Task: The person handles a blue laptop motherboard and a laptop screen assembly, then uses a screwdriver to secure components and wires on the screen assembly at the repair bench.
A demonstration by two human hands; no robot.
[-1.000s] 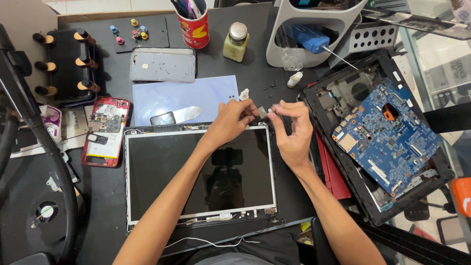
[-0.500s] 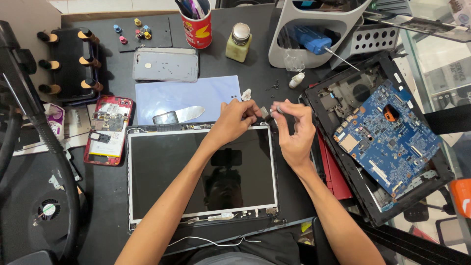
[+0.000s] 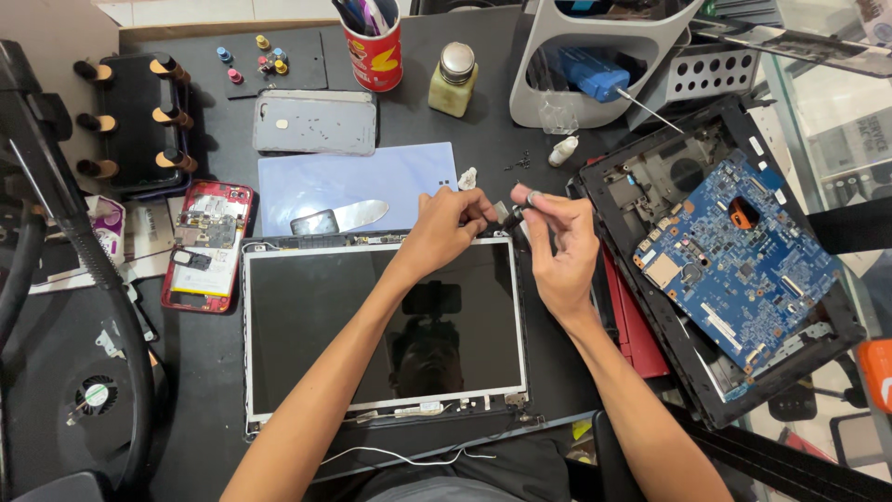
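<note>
At upper right screen corner (image 3: 506,244), slim dark metal-capped screwdriver (image 3: 514,215), both hands' grip.

The laptop screen panel (image 3: 381,330) lies flat on the dark counter (image 3: 446,130), glass up, dark and switched off, with a thin pale frame around it and bare metal brackets along its near edge. A thin white wire (image 3: 400,455) trails from that near edge. At the panel's far right corner, a small dark screwdriver (image 3: 514,216) is held tilted between both hands, its metal end cap under a fingertip.
</note>
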